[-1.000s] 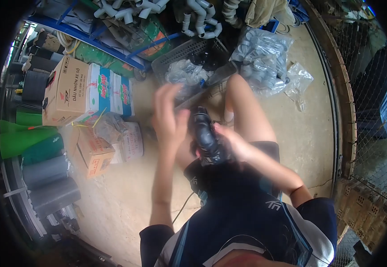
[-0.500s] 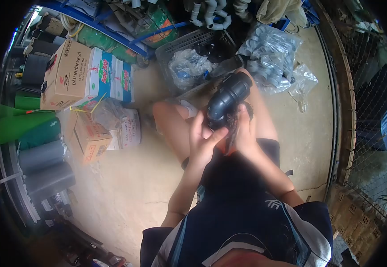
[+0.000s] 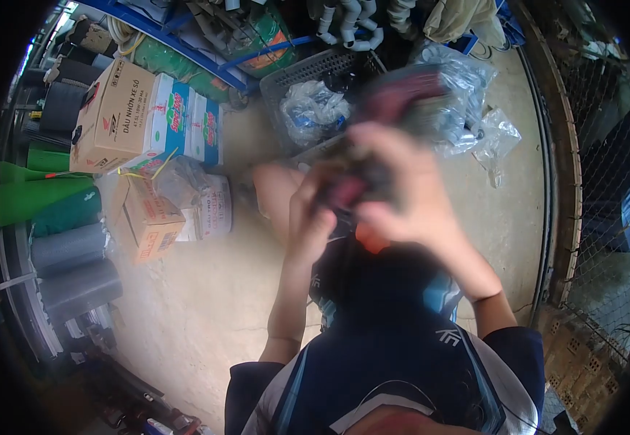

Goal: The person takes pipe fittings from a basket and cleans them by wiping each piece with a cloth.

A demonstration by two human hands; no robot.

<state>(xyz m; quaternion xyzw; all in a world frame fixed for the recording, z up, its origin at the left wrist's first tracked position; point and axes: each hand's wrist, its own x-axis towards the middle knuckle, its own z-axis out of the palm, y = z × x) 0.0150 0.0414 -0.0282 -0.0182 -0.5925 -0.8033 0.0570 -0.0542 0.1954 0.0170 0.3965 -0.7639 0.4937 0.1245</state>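
Note:
Both hands hold a black pipe fitting (image 3: 355, 190) above my lap, smeared by motion. It shows dark red patches, and a blurred dark-red length (image 3: 402, 98) reaches away toward the upper right; whether this is one piece with it I cannot tell. My left hand (image 3: 308, 217) grips the near left side, thumb toward me. My right hand (image 3: 413, 192) curls over the right side, its fingers bent and blurred. Just below the fitting shows a small orange patch (image 3: 371, 238), too blurred to name.
Ahead stands a grey plastic crate (image 3: 275, 101) with clear bags inside. To its right lie bagged grey fittings (image 3: 467, 94) and a loose plastic bag (image 3: 500, 145). Cardboard boxes (image 3: 115, 119) and a white bucket (image 3: 218, 210) stand left. Wire mesh (image 3: 612, 196) borders the right.
The fitting has been turned and now shows dark red where it looked black. My right hand has risen and curled over it; my left hand has shifted slightly left.

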